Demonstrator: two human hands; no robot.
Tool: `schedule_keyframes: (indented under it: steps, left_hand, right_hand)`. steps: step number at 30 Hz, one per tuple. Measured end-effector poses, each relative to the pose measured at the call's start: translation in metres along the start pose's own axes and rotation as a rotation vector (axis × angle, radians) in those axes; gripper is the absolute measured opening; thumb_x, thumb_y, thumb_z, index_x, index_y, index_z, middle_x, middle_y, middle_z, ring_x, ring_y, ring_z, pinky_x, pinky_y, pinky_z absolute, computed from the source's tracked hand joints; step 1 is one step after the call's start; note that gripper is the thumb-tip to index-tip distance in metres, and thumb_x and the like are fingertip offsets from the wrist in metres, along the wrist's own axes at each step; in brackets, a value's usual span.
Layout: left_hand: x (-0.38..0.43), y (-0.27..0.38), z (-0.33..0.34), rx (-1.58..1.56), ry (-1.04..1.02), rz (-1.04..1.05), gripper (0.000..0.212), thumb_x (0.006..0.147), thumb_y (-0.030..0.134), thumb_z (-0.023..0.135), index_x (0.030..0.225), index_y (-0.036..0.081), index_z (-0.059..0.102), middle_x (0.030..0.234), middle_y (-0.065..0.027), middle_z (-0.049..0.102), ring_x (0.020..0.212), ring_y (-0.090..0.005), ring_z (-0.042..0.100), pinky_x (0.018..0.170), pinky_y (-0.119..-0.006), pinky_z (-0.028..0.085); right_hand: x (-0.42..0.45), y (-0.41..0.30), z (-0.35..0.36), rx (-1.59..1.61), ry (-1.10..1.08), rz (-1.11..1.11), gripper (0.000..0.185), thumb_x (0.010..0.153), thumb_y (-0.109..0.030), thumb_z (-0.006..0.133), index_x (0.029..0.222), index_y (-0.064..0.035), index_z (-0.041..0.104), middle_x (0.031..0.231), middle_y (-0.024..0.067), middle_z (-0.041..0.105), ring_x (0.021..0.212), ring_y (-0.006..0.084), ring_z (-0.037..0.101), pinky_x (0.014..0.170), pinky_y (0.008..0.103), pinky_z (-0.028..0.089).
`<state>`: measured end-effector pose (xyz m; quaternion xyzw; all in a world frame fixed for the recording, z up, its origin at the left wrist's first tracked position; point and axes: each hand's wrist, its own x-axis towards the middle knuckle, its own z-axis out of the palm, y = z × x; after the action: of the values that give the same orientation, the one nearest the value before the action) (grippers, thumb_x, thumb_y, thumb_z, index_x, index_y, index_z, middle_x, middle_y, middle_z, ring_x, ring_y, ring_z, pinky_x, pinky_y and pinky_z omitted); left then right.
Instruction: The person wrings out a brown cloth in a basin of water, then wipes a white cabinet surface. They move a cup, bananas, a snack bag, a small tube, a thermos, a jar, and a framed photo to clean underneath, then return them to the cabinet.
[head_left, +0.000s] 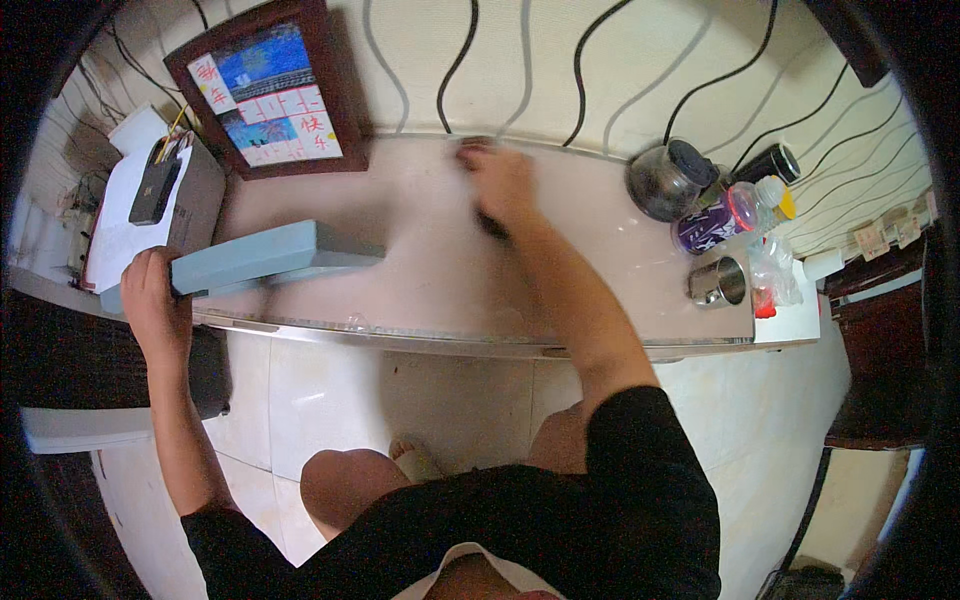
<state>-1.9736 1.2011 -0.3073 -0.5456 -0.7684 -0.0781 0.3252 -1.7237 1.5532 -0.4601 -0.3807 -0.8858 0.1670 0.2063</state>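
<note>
My left hand (156, 292) grips one end of a pale blue rectangular box or lid (244, 259), its fingers wrapped over the edge. The blue piece is tilted above the left part of a pinkish tabletop (427, 281) and casts a shadow there. My right hand (501, 180) reaches to the back of the table near the wall, blurred by motion. A small dark patch (491, 223) shows beside its wrist; whether it is an object or shadow is unclear. The right fingers are too blurred to tell if they hold anything.
A dark picture frame (341, 97) leans at the back left, beside a box with papers (199, 199) and a black case (155, 191). At right stand a glass pot (652, 187), a purple-labelled bottle (709, 225), a metal cup (705, 283) and a plastic bag (772, 262).
</note>
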Motion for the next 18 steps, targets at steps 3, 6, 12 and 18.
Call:
schedule_keyframes:
  steps: [3, 6, 12, 18]
  left_hand:
    - [0.001, 0.001, 0.007, -0.064, 0.027, 0.017, 0.029, 0.061, -0.008, 0.056, 0.087, 0.003, 0.053, 0.086, -0.0124, 0.056, 0.087, -0.0348, 0.053, 0.076, -0.041, 0.040]
    - [-0.009, -0.002, -0.003, -0.075, 0.061, 0.085, 0.026, 0.062, -0.005, 0.056, 0.086, 0.003, 0.053, 0.084, -0.0122, 0.055, 0.084, -0.0344, 0.052, 0.075, -0.041, 0.040]
    - [-0.029, -0.008, -0.003, -0.040, 0.078, 0.080, 0.025, 0.061, -0.004, 0.056, 0.085, 0.003, 0.052, 0.086, -0.0141, 0.054, 0.085, -0.0361, 0.052, 0.076, -0.043, 0.040]
    - [-0.026, -0.010, -0.012, -0.061, 0.087, 0.154, 0.026, 0.060, -0.003, 0.059, 0.084, 0.004, 0.052, 0.084, -0.0117, 0.055, 0.083, -0.0331, 0.053, 0.073, -0.042, 0.039]
  right_hand:
    - [-0.034, 0.106, -0.042, -0.356, 0.262, 0.297, 0.034, 0.084, -0.023, 0.052, 0.116, -0.0198, 0.063, 0.116, 0.0081, 0.062, 0.104, 0.0312, 0.058, 0.083, 0.0478, 0.048]
    - [-0.027, 0.097, -0.042, -0.406, 0.218, 0.364, 0.035, 0.084, -0.022, 0.052, 0.118, -0.0209, 0.062, 0.118, 0.0050, 0.061, 0.104, 0.0303, 0.058, 0.086, 0.0470, 0.047]
    - [0.059, -0.013, 0.053, -0.265, 0.130, -0.136, 0.030, 0.084, -0.023, 0.053, 0.111, -0.0213, 0.065, 0.109, 0.0039, 0.063, 0.104, 0.0271, 0.057, 0.087, 0.0500, 0.044]
    - [0.043, -0.054, 0.044, -0.341, -0.277, -0.354, 0.036, 0.081, -0.016, 0.048, 0.112, -0.0256, 0.065, 0.101, 0.0045, 0.064, 0.100, 0.0272, 0.057, 0.080, 0.0479, 0.047]
